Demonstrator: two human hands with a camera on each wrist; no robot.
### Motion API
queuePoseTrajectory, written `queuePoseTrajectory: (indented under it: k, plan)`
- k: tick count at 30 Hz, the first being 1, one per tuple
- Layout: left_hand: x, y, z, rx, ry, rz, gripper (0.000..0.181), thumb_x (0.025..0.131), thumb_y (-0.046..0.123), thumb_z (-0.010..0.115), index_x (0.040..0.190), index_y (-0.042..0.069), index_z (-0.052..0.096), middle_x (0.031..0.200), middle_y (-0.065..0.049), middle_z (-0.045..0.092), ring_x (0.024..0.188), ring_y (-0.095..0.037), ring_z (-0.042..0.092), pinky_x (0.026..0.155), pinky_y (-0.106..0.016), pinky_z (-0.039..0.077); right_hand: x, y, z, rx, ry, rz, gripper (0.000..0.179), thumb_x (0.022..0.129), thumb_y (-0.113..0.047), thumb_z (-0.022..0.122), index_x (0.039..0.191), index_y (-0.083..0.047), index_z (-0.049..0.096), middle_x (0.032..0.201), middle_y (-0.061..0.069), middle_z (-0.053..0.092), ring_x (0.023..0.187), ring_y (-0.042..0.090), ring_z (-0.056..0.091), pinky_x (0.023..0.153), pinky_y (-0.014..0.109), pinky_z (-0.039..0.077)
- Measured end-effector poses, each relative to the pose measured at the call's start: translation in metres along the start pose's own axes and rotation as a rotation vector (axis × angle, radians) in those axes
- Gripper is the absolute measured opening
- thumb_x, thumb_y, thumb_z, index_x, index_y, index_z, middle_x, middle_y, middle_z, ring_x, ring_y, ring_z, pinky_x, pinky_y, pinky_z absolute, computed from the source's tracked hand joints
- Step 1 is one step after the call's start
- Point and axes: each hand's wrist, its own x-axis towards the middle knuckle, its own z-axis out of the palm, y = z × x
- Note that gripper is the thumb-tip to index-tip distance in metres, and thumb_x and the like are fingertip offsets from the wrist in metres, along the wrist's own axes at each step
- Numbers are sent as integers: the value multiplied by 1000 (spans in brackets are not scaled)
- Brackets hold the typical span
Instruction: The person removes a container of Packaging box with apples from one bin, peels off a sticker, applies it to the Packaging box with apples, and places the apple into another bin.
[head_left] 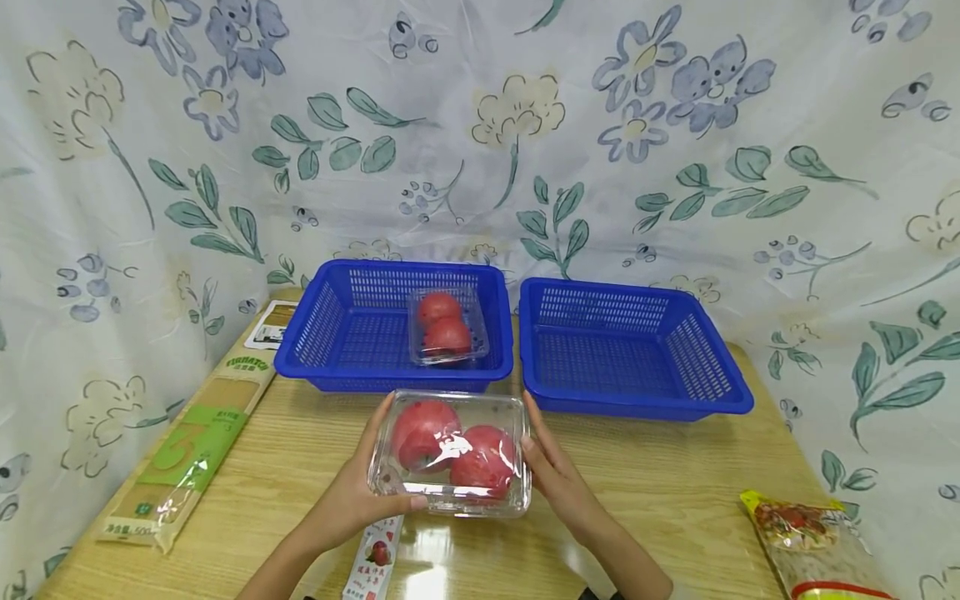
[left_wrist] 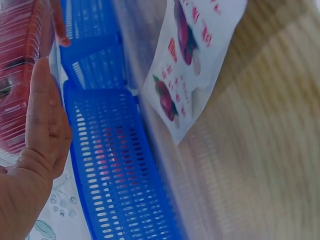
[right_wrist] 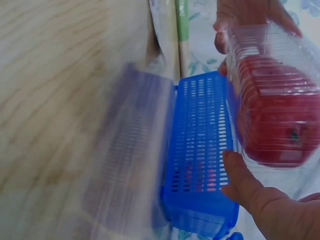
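A clear plastic box (head_left: 489, 406) with two red apples (head_left: 426, 433) inside is held up above the table, in front of two blue baskets. My left hand (head_left: 358, 497) grips its left side, thumb along the near edge. On the opposite side my right hand (head_left: 561, 482) holds the box, its thumb against the side wall. Both wrist views show the ribbed box wall between the hands. Below the box lies a white paper strip (head_left: 372, 565) printted with apples, partly hidden by the box.
The left blue basket (head_left: 315, 333) contains another clear box (head_left: 480, 329) with two apples. The right blue basket (head_left: 633, 404) stands beside it. A noodle pack (head_left: 191, 442) lies along the left table edge; a yellow-topped food bag (head_left: 813, 542) lies at the right. A floral curtain (head_left: 465, 192) hangs behind.
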Motion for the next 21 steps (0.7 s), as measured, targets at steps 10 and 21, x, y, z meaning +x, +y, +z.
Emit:
queuePoseTrajectory:
  k: [10, 21]
  plan:
    - [-2, -6, 13, 107, 22, 6, 126, 69, 17, 89, 158, 41, 2, 162, -27, 11, 135, -57, 34, 97, -72, 39, -11, 14, 1, -129, -33, -67, 73, 107, -26, 42, 159, -33, -9, 165, 12, -15, 149, 43, -9, 112, 70, 12]
    - [-2, -11, 24, 142, -34, -64, 129, 70, 28, 90, 156, 45, -5, 155, -28, 33, 132, -46, 45, 100, -63, 41, -18, 21, 2, -268, 6, 5, 142, 69, -23, 92, 157, -33, -19, 163, 26, 0, 147, 46, 21, 114, 62, 22]
